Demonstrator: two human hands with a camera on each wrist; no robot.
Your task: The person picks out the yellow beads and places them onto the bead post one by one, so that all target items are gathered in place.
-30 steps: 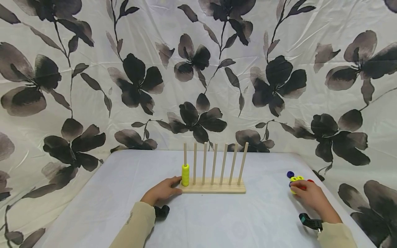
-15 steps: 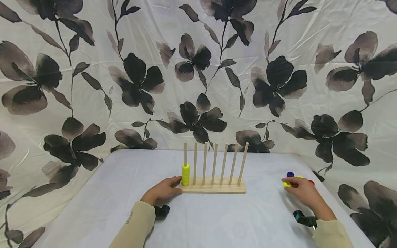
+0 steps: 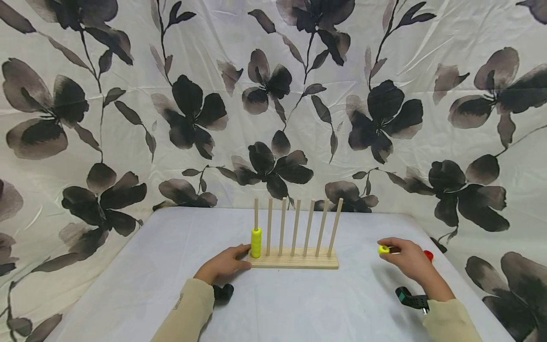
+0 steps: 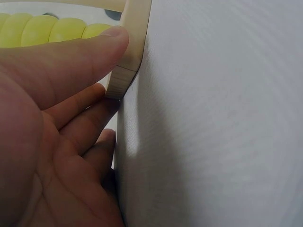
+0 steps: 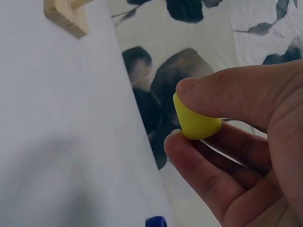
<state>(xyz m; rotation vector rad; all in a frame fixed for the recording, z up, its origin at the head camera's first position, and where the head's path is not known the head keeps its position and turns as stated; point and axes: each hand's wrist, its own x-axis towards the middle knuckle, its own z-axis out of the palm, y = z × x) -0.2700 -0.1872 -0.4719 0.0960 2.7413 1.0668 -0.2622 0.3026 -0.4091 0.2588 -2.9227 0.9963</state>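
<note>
A wooden peg stand (image 3: 295, 262) with several upright pegs is on the white-covered table. Several yellow beads (image 3: 256, 243) are stacked on its leftmost peg. My left hand (image 3: 224, 263) holds the left end of the base, thumb at the front edge and fingers at the end and behind, as the left wrist view also shows. Off to the right, my right hand (image 3: 408, 259) pinches a single yellow bead (image 5: 196, 120) between thumb and fingers, raised over the table. The bead's hole shows in the head view.
A red bead (image 3: 429, 255) lies just beyond the right hand, near the table's right edge. Part of a blue bead (image 5: 156, 221) shows at the bottom of the right wrist view. A flower-patterned cloth (image 3: 273, 95) hangs behind the table (image 3: 299, 304).
My right hand has picked a yellow bead from the group of beads at the right and moved left with it. The left hand and the peg stand have stayed put.
</note>
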